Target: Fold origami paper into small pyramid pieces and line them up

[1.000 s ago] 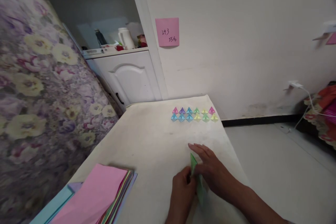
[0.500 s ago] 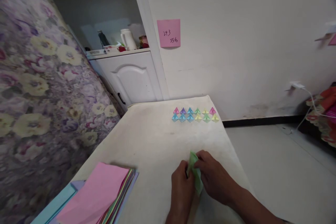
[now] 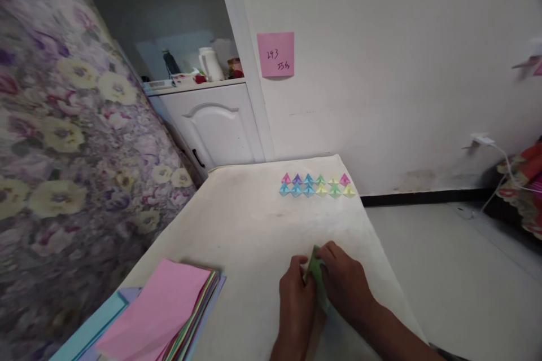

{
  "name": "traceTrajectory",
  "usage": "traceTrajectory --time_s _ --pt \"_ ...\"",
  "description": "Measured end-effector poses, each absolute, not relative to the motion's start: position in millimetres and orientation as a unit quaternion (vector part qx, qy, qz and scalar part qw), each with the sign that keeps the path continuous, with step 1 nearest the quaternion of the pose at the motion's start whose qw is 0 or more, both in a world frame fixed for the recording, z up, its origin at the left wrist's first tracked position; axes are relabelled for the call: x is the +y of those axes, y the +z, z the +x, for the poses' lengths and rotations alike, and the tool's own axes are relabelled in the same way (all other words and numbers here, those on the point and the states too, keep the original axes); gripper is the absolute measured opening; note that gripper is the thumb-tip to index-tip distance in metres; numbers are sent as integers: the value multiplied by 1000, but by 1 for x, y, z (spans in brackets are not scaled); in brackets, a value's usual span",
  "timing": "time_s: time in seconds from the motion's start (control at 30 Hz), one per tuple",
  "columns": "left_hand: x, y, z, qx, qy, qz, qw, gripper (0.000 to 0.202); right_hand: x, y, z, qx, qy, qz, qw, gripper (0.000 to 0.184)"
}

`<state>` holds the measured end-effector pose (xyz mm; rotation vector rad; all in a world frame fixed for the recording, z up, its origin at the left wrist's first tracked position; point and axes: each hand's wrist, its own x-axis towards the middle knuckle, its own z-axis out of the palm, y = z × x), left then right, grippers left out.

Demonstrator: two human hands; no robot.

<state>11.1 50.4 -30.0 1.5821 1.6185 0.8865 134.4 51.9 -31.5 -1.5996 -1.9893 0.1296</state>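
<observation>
A piece of green folded paper (image 3: 317,271) stands tilted between my two hands, just above the table's near right part. My left hand (image 3: 296,296) grips its left side, with the thumb against the paper and the fingers curled. My right hand (image 3: 345,282) pinches the upper right side of the same paper. The lower part of the paper is partly hidden by the hands. Farther off, several small folded paper pieces (image 3: 309,190) in pink, purple, blue, green and yellow lie in two rows near the table's far right corner.
A stack of coloured paper sheets (image 3: 161,310), pink on top, lies at the near left of the cream-covered table (image 3: 245,225). Light blue paper (image 3: 95,327) sits beside it. A floral curtain (image 3: 84,152) hangs on the left; a white cabinet (image 3: 215,124) stands behind.
The green paper has turned a little between my hands and shows less of its face. My left index finger has lifted slightly away from the paper. The view has shifted slightly.
</observation>
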Motion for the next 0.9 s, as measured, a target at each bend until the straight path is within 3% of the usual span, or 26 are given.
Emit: traceTrajectory --time_s 0.23,0.33,0.63,0.77,0.9 --pt "56 -38 10 595 350 625 365 20 52 -40 134 -742 63 -587 318 46" --pt "59 -39 11 593 348 629 364 16 52 -44 133 -749 72 -583 307 50" --pt "55 -35 16 592 335 647 344 20 51 -43 134 -728 118 -620 269 38" --pt "53 -31 15 582 346 641 362 21 53 -35 135 -714 144 -623 285 15" --pt "54 -28 11 555 381 618 406 30 56 -33 140 -707 177 -597 334 15"
